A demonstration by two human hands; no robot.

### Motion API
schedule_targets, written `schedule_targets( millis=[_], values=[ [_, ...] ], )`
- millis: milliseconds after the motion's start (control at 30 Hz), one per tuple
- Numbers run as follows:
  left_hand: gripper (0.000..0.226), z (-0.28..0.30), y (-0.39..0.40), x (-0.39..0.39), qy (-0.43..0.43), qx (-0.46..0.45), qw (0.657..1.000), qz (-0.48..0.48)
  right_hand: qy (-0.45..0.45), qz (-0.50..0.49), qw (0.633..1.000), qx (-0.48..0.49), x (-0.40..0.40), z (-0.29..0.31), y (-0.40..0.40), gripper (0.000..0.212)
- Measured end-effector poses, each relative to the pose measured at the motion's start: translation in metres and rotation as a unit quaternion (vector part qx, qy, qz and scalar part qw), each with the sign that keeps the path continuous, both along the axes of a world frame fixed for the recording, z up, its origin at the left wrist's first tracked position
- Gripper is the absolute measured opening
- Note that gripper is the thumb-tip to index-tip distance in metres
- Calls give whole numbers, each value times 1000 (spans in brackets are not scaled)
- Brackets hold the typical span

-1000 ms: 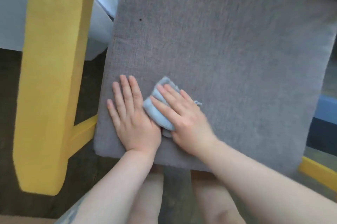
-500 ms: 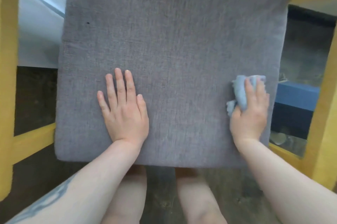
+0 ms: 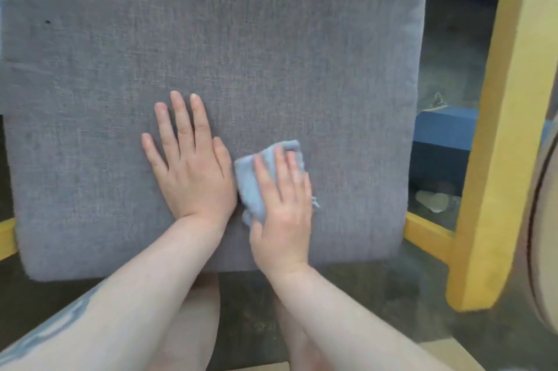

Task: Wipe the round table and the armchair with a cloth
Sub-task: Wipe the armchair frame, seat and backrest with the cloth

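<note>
The armchair's grey fabric seat cushion [image 3: 241, 38] fills most of the view, with its yellow wooden arm and leg [image 3: 495, 159] on the right. My left hand [image 3: 187, 165] lies flat on the cushion, fingers spread, holding nothing. Just to its right, my right hand [image 3: 283, 207] presses a folded light-blue cloth [image 3: 250, 183] onto the cushion near its front edge. Part of the cloth shows past the fingers. The round table's curved edge [image 3: 543, 219] may be at the far right, blurred.
A blue box [image 3: 444, 135] sits on the dark floor beyond the chair's right side, seen through the frame. A yellow crossbar [image 3: 428, 231] runs low on the right, and another yellow piece [image 3: 7, 237] shows at the left. My bare legs are below the cushion.
My right hand has slid the cloth leftward from the cushion's right edge back to beside my left hand. The left hand stayed flat on the cushion. The view shifted right.
</note>
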State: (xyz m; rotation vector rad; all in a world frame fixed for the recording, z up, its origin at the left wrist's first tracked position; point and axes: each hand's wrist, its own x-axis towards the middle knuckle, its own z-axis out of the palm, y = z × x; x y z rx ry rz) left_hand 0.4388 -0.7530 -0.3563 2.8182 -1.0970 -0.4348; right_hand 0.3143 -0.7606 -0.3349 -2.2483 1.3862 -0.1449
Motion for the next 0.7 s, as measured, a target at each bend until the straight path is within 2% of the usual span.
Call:
schedule_targets(
  millis=[33, 67, 100, 133, 167, 233, 267, 300, 333, 367, 400, 433, 467, 500, 533, 567, 600, 633, 667, 700],
  values=[
    [62, 0, -1, 0, 3, -1, 1000, 0, -4, 127, 992, -9, -21, 0, 0, 65],
    [62, 1, -1, 0, 6, 1, 1000, -1, 7, 185, 982, -24, -48, 1, -12, 63],
    [62, 2, -1, -1, 7, 5, 1000, -2, 35, 164, 985, -42, -71, 1, -27, 63],
    [62, 2, -1, -2, 4, 8, 1000, -1, 59, 74, 994, -56, -82, -2, -46, 63],
    [62, 3, -2, -3, -1, 10, 1000, 0, 71, -60, 994, -59, -78, -4, -67, 64],
    [62, 1, -6, -3, -5, 10, 1000, -11, 55, -308, 948, -54, -27, -16, -103, 66],
    [62, 1, -10, -1, -6, 8, 1000, -19, 46, -346, 936, -52, 6, -16, -113, 70],
    [62, 0, -14, 3, -7, 5, 1000, -29, 35, -297, 953, -54, 30, -15, -117, 74],
    [62, -2, -20, 10, -8, 1, 999, -42, 26, -181, 982, -55, 44, -18, -116, 76],
    [62, -4, -27, 19, -8, -4, 998, -58, 15, -11, 999, -46, 44, -20, -110, 75],
    [61, -6, -33, 30, -9, -7, 997, -76, 5, 152, 988, -42, 33, -22, -109, 71],
    [61, -7, -38, 43, -10, -9, 995, -97, -5, 279, 959, -53, 18, -25, -126, 66],
    [61, -7, -41, 56, -12, -11, 993, -116, 8, 352, 933, -72, 6, -26, -153, 64],
    [61, -7, -43, 69, -14, -12, 991, -129, 22, 337, 938, -78, 0, -28, -178, 62],
    [61, -7, -44, 80, -18, -14, 991, -134, 26, 238, 968, -74, 3, -29, -199, 59],
    [61, -7, -44, 88, -22, -16, 991, -130, 26, 87, 993, -69, 17, -28, -208, 56],
    [61, -8, -45, 91, -27, -20, 992, -121, 38, -66, 994, -76, 44, -31, -201, 56],
    [61, -9, -47, 90, -30, -23, 993, -111, 44, -152, 985, -70, 78, -31, -184, 58],
    [61, -9, -49, 86, -28, -25, 995, -96, 34, -144, 987, -58, 110, -27, -165, 61],
    [62, -9, -50, 83, -21, -28, 996, -80, 6, -41, 999, -25, 130, -27, -147, 62]
  ],
)
